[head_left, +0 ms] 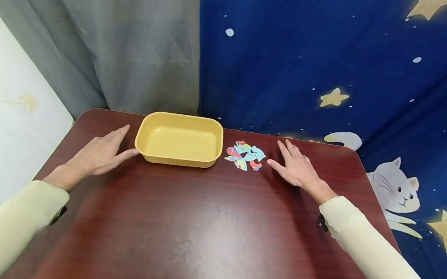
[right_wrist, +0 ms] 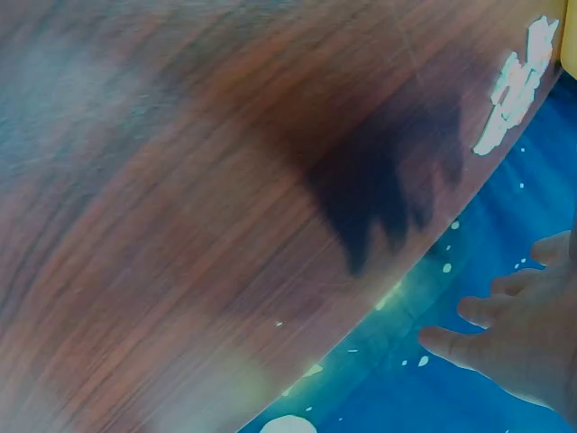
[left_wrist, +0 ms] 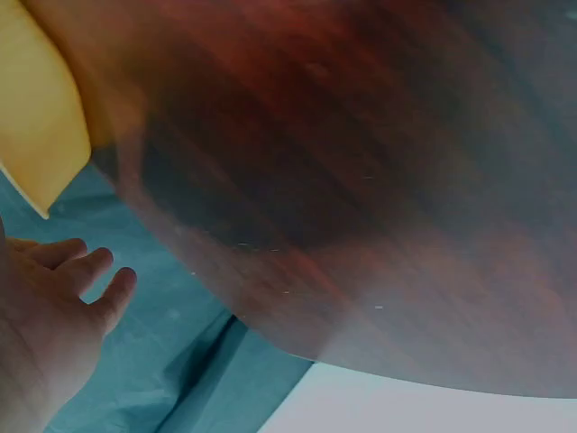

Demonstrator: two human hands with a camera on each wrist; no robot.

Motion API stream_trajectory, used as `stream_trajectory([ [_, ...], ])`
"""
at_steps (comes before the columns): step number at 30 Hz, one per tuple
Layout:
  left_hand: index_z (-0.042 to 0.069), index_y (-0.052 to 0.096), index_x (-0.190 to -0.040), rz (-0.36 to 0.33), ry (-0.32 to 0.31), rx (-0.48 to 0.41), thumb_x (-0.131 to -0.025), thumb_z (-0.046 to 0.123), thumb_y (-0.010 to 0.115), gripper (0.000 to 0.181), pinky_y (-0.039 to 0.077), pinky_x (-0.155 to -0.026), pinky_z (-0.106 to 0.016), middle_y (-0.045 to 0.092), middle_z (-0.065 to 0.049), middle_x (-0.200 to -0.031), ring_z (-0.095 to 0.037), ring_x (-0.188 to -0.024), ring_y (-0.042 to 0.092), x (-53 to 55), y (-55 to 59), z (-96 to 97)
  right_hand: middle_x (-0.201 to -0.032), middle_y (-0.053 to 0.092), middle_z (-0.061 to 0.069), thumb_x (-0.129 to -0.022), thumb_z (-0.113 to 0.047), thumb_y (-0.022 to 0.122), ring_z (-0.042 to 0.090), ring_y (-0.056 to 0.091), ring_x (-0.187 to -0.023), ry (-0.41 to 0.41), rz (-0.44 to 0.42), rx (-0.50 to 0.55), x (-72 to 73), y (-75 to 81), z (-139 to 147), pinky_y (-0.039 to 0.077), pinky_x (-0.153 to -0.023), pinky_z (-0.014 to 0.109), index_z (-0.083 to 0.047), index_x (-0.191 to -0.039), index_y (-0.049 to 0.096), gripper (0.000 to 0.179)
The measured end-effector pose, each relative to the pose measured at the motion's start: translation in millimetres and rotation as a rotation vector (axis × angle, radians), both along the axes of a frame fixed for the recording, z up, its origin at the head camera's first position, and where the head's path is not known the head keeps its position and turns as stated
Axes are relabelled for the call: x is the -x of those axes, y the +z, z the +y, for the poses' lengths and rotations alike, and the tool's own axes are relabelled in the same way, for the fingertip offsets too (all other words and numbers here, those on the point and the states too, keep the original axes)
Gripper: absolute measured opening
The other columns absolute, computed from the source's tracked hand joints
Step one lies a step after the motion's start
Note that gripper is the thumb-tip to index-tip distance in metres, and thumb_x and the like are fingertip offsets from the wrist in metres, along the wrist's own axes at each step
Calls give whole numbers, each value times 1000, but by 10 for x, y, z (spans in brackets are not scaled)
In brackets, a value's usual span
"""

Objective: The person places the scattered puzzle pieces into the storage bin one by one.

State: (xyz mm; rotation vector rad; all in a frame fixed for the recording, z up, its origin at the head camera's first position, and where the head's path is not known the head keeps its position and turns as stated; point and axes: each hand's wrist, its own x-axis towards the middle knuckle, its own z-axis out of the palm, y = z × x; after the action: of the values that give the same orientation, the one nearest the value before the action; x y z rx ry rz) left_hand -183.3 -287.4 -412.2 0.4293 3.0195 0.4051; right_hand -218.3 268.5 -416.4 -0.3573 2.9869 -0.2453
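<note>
A yellow rectangular basin (head_left: 177,158) stands near the table's far edge, with nothing inside it. Just to its right lies a small cluster of torn, colourful paper pieces (head_left: 250,155). My left hand (head_left: 102,150) is beside the basin's left end, fingers extended and thumb tip right at its rim. To the right of the scraps, my right hand (head_left: 296,165) hovers with fingers spread, holding nothing; its shadow falls on the tabletop. In the right wrist view the scraps (right_wrist: 518,86) appear pale near the table edge. Part of the basin (left_wrist: 41,108) shows in the left wrist view.
The dark reddish-brown table (head_left: 186,223) has rounded far corners. Behind it hang a grey curtain (head_left: 144,43) and a blue curtain (head_left: 275,65) with stars and a cat. A white panel (head_left: 11,111) is at the left.
</note>
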Motion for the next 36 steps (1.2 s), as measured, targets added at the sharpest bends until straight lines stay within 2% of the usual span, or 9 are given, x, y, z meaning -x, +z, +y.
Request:
stream_trajectory([
  [8, 3, 2, -155, -91, 46, -68, -94, 69, 35, 96, 26, -108, -64, 19, -26, -157, -48, -137, 30, 180, 145, 113, -160, 18, 18, -94, -67, 39, 39, 20, -145, 7, -16, 47, 157, 60, -127, 25, -111, 63, -15, -156, 16, 85],
  [17, -2, 4, -154, -175, 91, -160, -95, 64, 38, 94, 24, -109, -64, 19, -31, -155, -49, -138, 26, 393, 291, 218, -158, 26, 18, -93, -69, 37, 36, 23, -145, -16, -79, 156, 375, 170, -257, 20, -116, 55, -10, -154, 24, 86],
  [21, -5, 6, -153, -238, 124, -198, -96, 59, 44, 94, 23, -110, -64, 20, -34, -153, -50, -138, 25, 492, 328, 225, -154, 34, 18, -93, -67, 41, 37, 31, -141, -77, -122, 218, 483, 234, -305, 25, -114, 54, -9, -152, 30, 84],
  [26, -8, 8, -151, -310, 151, -280, -98, 51, 48, 89, 25, -110, -62, 30, -35, -149, -48, -138, 29, 589, 370, 239, -145, 46, 20, -92, -61, 50, 35, 42, -135, -161, -212, 297, 601, 310, -344, 33, -111, 52, -5, -148, 38, 80],
  [29, -10, 10, -150, -347, 179, -340, -99, 43, 50, 84, 34, -107, -59, 37, -35, -145, -47, -133, 38, 622, 393, 259, -143, 48, 19, -91, -56, 57, 34, 45, -131, -230, -296, 365, 651, 324, -363, 38, -108, 50, -3, -144, 43, 76],
  [33, -12, 15, -149, -422, 241, -446, -100, 34, 50, 76, 45, -100, -54, 38, -34, -142, -45, -126, 46, 661, 411, 271, -141, 48, 20, -89, -45, 65, 36, 50, -126, -337, -433, 499, 692, 305, -412, 44, -103, 49, 1, -140, 46, 71],
  [36, -12, 18, -148, -497, 300, -525, -100, 29, 49, 71, 46, -100, -51, 38, -33, -141, -43, -126, 47, 683, 415, 269, -141, 48, 22, -89, -39, 67, 37, 51, -126, -396, -519, 567, 706, 288, -455, 45, -102, 48, 2, -141, 42, 71],
])
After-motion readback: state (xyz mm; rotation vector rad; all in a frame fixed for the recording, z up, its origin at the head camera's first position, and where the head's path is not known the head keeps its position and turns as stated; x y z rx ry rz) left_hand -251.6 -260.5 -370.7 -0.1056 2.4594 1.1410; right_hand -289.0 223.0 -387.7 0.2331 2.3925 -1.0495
